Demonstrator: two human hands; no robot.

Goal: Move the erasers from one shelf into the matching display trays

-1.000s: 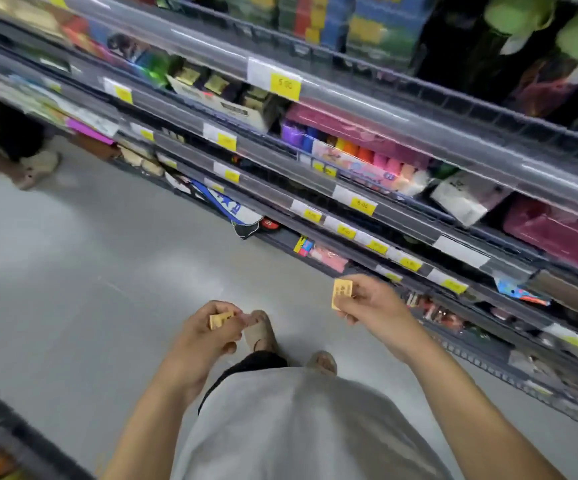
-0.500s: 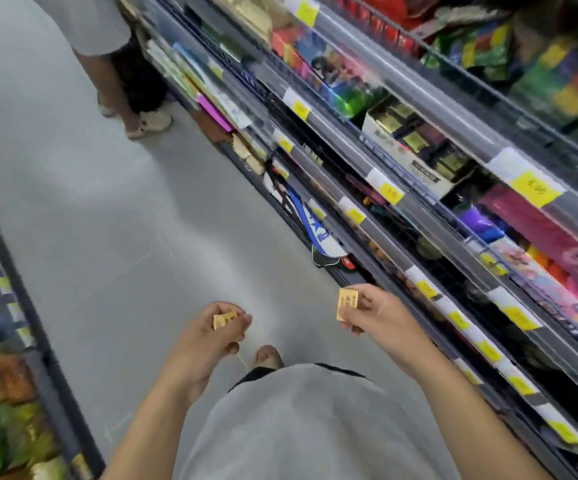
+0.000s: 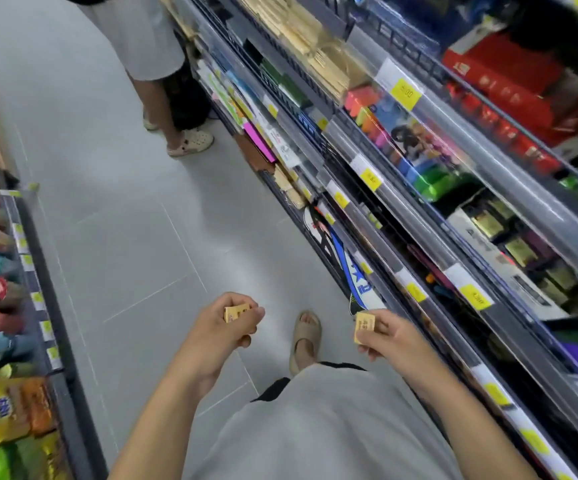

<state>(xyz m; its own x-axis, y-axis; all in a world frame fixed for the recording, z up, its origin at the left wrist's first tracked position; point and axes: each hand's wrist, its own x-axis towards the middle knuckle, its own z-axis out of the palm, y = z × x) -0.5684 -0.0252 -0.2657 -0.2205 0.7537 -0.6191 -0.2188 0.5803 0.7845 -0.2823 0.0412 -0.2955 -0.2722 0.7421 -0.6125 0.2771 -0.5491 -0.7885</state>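
Note:
My left hand (image 3: pixel 223 325) grips a small yellow eraser (image 3: pixel 236 312) in its curled fingers, low over the aisle floor. My right hand (image 3: pixel 386 337) pinches a second yellow eraser (image 3: pixel 364 326) upright between thumb and fingers, close to the lower shelves (image 3: pixel 429 271) on the right. Both hands hang in front of my waist, about a forearm's length apart. No display tray for these erasers is plainly visible.
Stationery shelves with yellow price tags (image 3: pixel 405 93) run along the right. A snack rack (image 3: pixel 10 403) lines the left edge. Another person's legs and sandals (image 3: pixel 190 142) stand ahead in the grey tiled aisle (image 3: pixel 124 220). My sandalled foot (image 3: pixel 305 336) shows between my hands.
My view has swung left and down the aisle, bringing the other person and the snack rack into sight. Both hands keep their erasers at about the same height.

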